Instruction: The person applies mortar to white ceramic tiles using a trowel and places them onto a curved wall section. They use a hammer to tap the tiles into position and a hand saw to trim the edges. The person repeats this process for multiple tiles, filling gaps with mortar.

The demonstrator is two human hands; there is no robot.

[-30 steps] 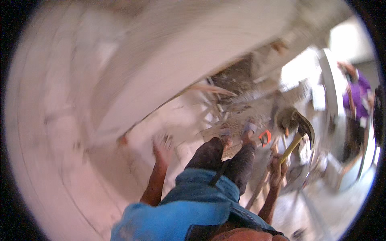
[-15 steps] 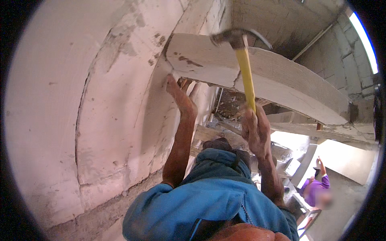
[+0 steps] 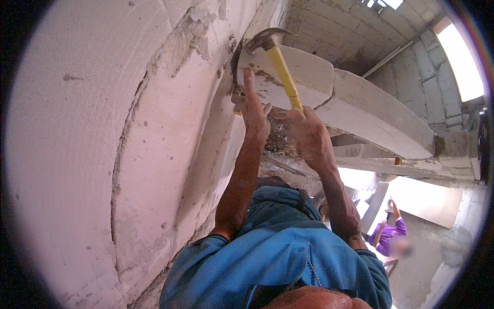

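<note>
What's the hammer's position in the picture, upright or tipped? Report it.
Tipped left: the hammer slants up and leftward from the right hand to its metal head.

This looks like a building site, or a building under repair. The big wall (image 3: 72, 154) on the left has a rough, pale face, split by a long crack (image 3: 119, 170) and marked with crumbled patches. Thick pale blocks (image 3: 381, 110) run in a row across the middle, with a visible joint between two of them. Behind, a block wall (image 3: 432, 95) shows its seams, and daylight pours through a window opening (image 3: 463, 62). Rubble (image 3: 278, 140) lies below the row. A hammer (image 3: 284, 77) in the right hand (image 3: 311, 136) and another person (image 3: 385, 238) in purple fit such a place.
</note>
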